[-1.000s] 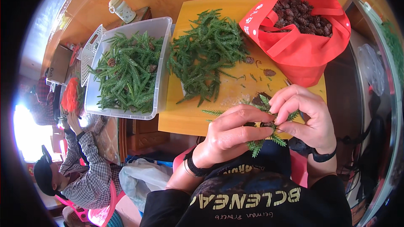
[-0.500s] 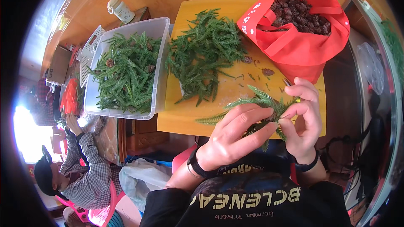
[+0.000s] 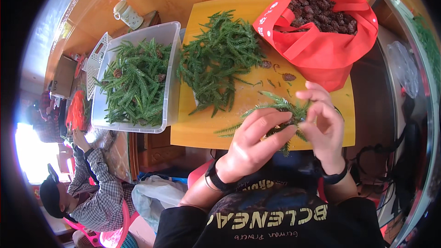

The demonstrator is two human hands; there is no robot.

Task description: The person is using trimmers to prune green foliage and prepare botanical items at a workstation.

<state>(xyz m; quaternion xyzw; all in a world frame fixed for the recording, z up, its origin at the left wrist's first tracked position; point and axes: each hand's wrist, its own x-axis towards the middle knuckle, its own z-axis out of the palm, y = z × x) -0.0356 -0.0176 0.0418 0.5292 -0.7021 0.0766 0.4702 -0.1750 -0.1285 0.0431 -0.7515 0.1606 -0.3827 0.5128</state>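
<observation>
Above the table's front edge, my left hand (image 3: 259, 142) is closed around a green artificial pine sprig (image 3: 281, 101), its needled tips spreading past the fingers. Something brownish, possibly a pine cone, shows among the needles by my fingertips. My right hand (image 3: 325, 128) is at the sprig's right side, fingers bent and thumb drawn in; whatever it pinches is hidden. Beyond my hands, a heap of loose pine sprigs (image 3: 223, 55) lies on the yellow table (image 3: 193, 131). Two loose pine cones are nearby, one of them a brown pine cone (image 3: 288, 77).
A red bag (image 3: 317, 48) full of pine cones (image 3: 321, 14) stands at the back right. On the left, a clear plastic bin (image 3: 175, 78) holds sprigs with cones. A white flask (image 3: 128, 14) is behind it. Another person (image 3: 98, 197) works at the far left.
My right hand has shifted slightly left, its fingers curling further beside the sprig. A thin dark metal tip seen near its fingers earlier no longer shows. My left hand keeps its hold.
</observation>
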